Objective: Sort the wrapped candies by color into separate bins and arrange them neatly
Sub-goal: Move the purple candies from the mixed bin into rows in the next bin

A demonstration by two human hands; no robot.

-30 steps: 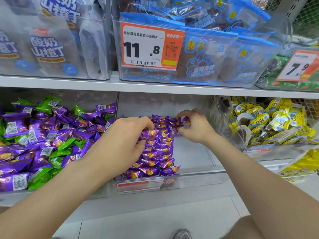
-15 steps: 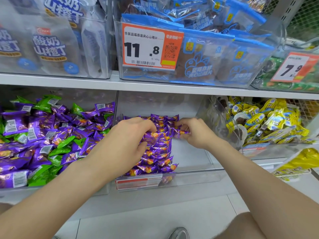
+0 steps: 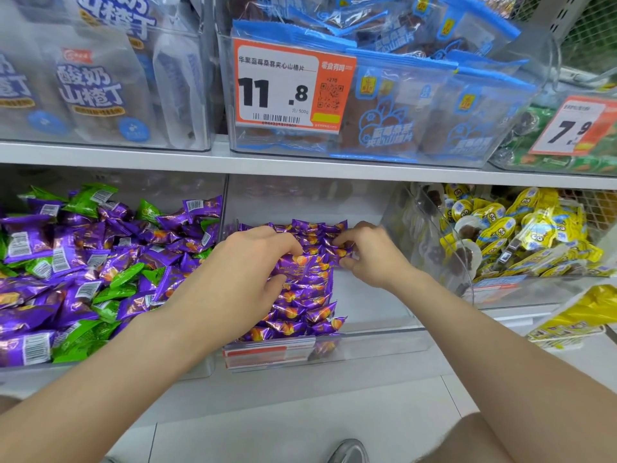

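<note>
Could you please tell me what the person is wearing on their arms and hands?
The left hand and the right hand are both bare: no gloves, and no rings on the fingers that show. The left forearm and the right forearm are uncovered right to the picture's edge, with no sleeve, watch or bracelet in view.

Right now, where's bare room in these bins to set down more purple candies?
The middle bin has bare floor between the purple row and its right wall, nearer you than the right hand. Crowded: mixed purple-green pile on the left, yellow candies on the right.
</note>
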